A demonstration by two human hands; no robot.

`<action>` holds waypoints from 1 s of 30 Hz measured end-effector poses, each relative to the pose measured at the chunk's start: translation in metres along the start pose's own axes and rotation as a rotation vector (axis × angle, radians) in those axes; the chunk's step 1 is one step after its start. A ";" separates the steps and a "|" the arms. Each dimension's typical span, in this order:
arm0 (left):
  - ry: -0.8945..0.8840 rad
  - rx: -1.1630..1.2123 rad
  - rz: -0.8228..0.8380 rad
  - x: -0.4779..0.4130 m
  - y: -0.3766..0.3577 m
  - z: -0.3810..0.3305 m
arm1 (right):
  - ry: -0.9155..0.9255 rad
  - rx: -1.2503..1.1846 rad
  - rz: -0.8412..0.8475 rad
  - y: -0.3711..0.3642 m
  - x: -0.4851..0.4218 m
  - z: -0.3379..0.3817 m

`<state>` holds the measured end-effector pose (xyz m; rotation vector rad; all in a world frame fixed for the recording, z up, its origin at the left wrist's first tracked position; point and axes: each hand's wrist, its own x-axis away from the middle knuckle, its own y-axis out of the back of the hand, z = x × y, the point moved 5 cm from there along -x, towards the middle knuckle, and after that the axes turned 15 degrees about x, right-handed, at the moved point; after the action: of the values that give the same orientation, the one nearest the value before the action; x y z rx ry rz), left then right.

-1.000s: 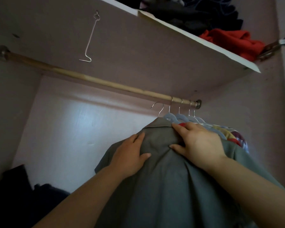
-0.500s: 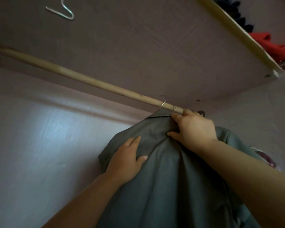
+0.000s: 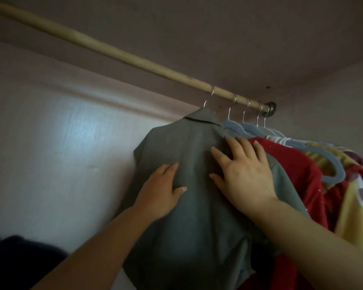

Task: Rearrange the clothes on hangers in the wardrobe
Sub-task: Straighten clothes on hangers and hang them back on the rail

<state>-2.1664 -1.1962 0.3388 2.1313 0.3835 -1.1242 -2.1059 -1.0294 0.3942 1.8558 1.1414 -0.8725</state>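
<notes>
View up into a wardrobe, seen from my own head. A grey-green collared shirt [image 3: 197, 227] hangs at the centre of the frame. Its wire hook [image 3: 208, 99] sits over a wooden rail [image 3: 122, 53] that slants from the upper left down to a metal bracket [image 3: 271, 107] right of centre. My left hand [image 3: 159, 193] lies flat on the shirt's back, fingers straight and thumb out, gripping nothing. My right hand [image 3: 247, 176] presses flat just below the collar with its fingers spread, and it too holds nothing. I judge both palms are there to steady the shirt on its hanger and smooth the cloth rather than to lift it. The shirt's hook stands a little apart from four other hooks bunched at the rail's right end. Those carry blue hangers [image 3: 333, 168]. A red garment [image 3: 298, 174] touches the shirt's right side, and yellow clothing [image 3: 352, 216] is crowded beyond it at the right edge. Keeping the shirt left of that bunch looks like spacing it out. Dark clothing [image 3: 13, 260] lies in the lower left corner.
</notes>
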 end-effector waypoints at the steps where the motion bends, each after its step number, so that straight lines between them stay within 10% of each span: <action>1: 0.002 -0.015 0.006 0.007 0.000 -0.002 | 0.018 -0.018 0.004 0.001 0.011 0.006; 30: 0.362 -0.258 0.731 0.437 -0.068 -0.166 | 0.042 -0.533 0.822 0.112 0.485 -0.009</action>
<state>-1.8481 -1.0567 0.0193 1.9741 -0.0998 -0.2594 -1.8258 -0.8664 0.0159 1.6518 0.4613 -0.0458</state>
